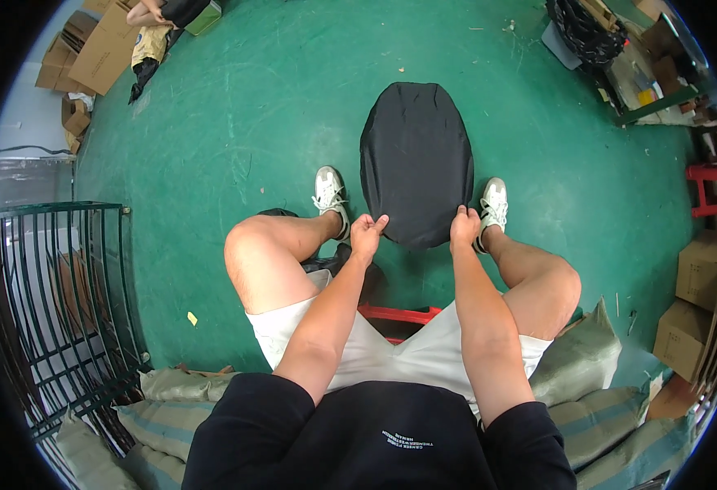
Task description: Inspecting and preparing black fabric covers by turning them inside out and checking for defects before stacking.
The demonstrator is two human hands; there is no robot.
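A black oval fabric cover (417, 159), taut across its face with gathered edges, is stretched out in front of me between my feet. My left hand (367, 237) pinches its near left edge, thumb on top. On the near right edge, my right hand (465, 229) grips the fabric with fingers curled under. The cover's underside is hidden, so I cannot tell whether anything is inside it.
Beneath me is a red stool (399, 314), with black plastic (322, 263) by my left leg. Stuffed woven sacks (579, 359) lie behind me. A green metal rack (64, 302) stands left, cardboard boxes (685, 335) right. Another person's arm (148, 11) shows far left.
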